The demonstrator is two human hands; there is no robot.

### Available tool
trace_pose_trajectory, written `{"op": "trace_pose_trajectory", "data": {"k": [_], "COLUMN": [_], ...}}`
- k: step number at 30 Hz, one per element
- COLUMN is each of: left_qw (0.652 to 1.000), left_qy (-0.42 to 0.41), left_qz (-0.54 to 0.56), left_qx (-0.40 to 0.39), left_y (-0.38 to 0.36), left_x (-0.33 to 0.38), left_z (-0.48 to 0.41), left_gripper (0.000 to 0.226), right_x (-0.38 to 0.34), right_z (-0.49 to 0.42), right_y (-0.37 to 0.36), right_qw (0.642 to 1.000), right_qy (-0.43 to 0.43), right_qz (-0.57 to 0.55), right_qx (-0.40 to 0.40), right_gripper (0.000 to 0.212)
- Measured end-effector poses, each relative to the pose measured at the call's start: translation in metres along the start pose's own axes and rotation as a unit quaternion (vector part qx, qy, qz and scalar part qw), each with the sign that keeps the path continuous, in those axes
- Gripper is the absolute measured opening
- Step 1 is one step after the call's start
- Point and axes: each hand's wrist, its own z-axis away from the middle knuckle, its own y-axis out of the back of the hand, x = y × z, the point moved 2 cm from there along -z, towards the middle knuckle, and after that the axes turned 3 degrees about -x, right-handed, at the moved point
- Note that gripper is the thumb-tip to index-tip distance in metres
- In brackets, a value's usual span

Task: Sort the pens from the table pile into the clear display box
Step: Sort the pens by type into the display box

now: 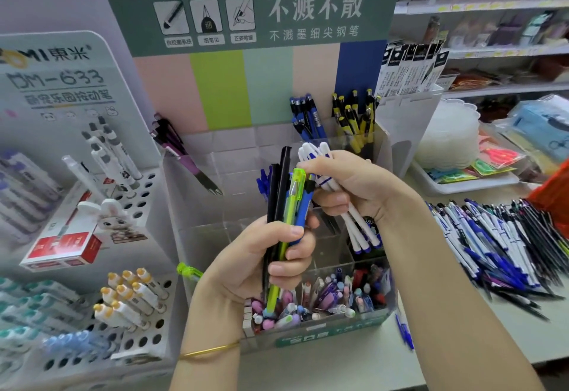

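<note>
Shop shelves [492, 2] back a white counter [323, 366] bearing one pen pile [508, 246]. My left hand [261, 261] grips two black pens [281, 181], one lime pen [295, 190], one blue pen [304, 206]; my right hand [348, 184] clutches white pens [360, 230].

The pen pile [498, 246] runs off the right edge and smears into streaks beyond counting. The left hand [271, 255] covers the middles of the mixed pens [296, 193] it grips (black, green, blue), and the right hand [348, 184] hides the barrels of its white pens [314, 152]. An orange thing [554, 203] is cut by the right edge. Goods on the shelves [492, 36] are too blurred to name.
</note>
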Motion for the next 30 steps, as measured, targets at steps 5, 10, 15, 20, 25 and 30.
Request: {"op": "trace_pose_trajectory", "data": {"k": [5, 10, 15, 20, 25, 30], "left_qw": [0.999, 0.994, 0.980, 0.972, 0.965, 0.968], "left_qy": [0.015, 0.038, 0.046, 0.032, 0.016, -0.012], "left_qz": [-0.020, -0.079, -0.157, -0.183, -0.203, -0.185], "left_qx": [0.046, 0.060, 0.112, 0.146, 0.163, 0.167], "left_y": [0.005, 0.006, 0.001, -0.004, -0.004, -0.007], "left_x": [0.001, -0.005, -0.008, -0.011, -0.014, -0.013], "left_z": [-0.003, -0.010, -0.023, -0.033, -0.034, -0.030], "left_gripper": [0.027, 0.035, 0.026, 0.025, 0.020, 0.033], "right_x": [0.000, -0.010, -0.015, -0.010, 0.000, 0.018], "right_z": [0.007, 0.022, 0.037, 0.037, 0.022, 0.004], "right_y": [0.005, 0.019, 0.047, 0.064, 0.055, 0.045], "right_qw": [0.958, 0.878, 0.785, 0.737, 0.691, 0.700], "right_qy": [0.168, 0.262, 0.356, 0.363, 0.387, 0.364], "right_qz": [0.021, -0.086, -0.145, -0.013, 0.113, 0.242], "right_qx": [0.232, 0.391, 0.486, 0.570, 0.599, 0.565], "right_gripper": [0.029, 0.021, 0.021, 0.022, 0.027, 0.021]}}
